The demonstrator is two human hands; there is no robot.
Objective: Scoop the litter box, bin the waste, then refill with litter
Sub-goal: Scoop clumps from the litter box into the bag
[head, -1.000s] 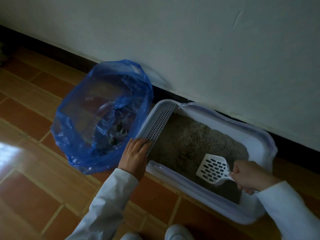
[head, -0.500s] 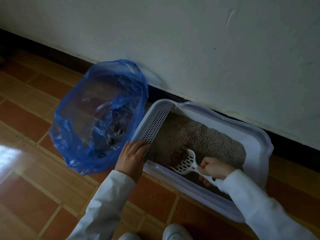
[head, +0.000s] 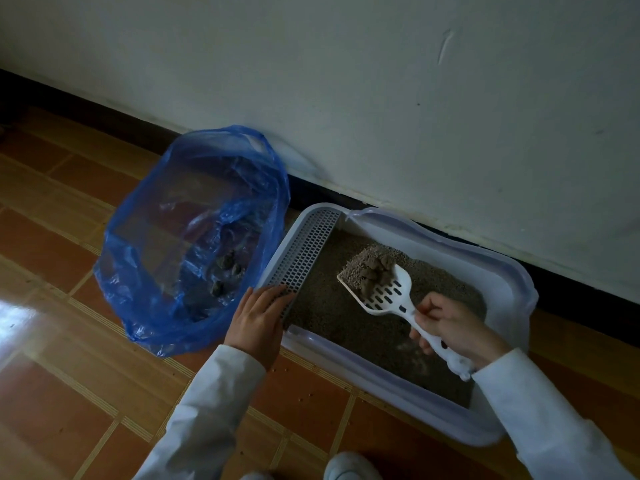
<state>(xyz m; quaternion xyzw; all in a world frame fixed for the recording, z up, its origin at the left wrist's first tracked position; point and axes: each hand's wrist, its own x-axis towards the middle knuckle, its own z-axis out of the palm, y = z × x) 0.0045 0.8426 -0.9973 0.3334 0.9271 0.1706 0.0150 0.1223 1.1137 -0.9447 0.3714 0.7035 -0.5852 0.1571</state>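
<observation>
1. Head view, the load: the right hand (head: 453,329) is wrapped around the handle of the white slotted scoop (head: 388,292), fingers closed on it. The scoop hangs above the litter box (head: 502,271), with a heap of brownish clumps (head: 375,268) and loose grains on its front end.
2. Head view, handling: the scoop looks like stiff, light plastic, so a mid-handle grip as shown should give control. The clumps sit loose and probably crumble; tilting the blade would spill them. A gentle shake likely sifts clean grains through the slots.
3. Head view, the other hand: the left hand (head: 258,318) lies flat, fingers spread and together pressing on the grated step (head: 304,252) at the box's left end, apparently steadying it. It grips nothing.
4. Head view, the target: the blue bag (head: 145,258) stands open just left of the box, touching it, with a few dark clumps already at the bottom. The thin film looks floppy, so its mouth may sag.
5. Head view, surface and room: the box sits on a reddish tiled floor (head: 62,393) against a pale wall (head: 381,98) with a dark skirting. Stray grains dot the tiles near the box. The light is dim.
</observation>
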